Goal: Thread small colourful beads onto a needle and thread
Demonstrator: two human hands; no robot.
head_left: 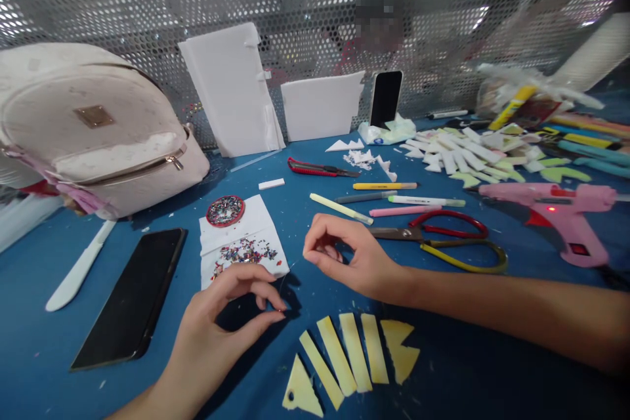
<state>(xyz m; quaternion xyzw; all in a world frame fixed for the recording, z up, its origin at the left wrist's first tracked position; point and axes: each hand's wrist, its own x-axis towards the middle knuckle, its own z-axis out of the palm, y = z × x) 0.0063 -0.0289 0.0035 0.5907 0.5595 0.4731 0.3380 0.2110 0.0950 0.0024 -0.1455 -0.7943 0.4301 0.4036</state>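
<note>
My left hand [229,321] is in a pinch in front of the white paper, with a tiny reddish bead [281,310] at its fingertips. My right hand [347,252] is also pinched, up and to the right; what lies between its fingers is hidden. A faint thin line, perhaps thread, shows between the hands. Small multicoloured beads [249,251] are scattered on the paper [266,216], and more fill a red round lid [225,210]. Below my hands lie yellow foam pieces [348,351] in a fish shape: a head with a hole, several strips and a notched tail.
Scissors [413,234] and several markers [384,186] lie beyond my right hand, near a red cutter [317,168]. At right sits a pink glue gun [546,200], its light on, before piled foam strips [460,151]. A black phone [132,295], white knife [81,269] and backpack [113,138] occupy the left.
</note>
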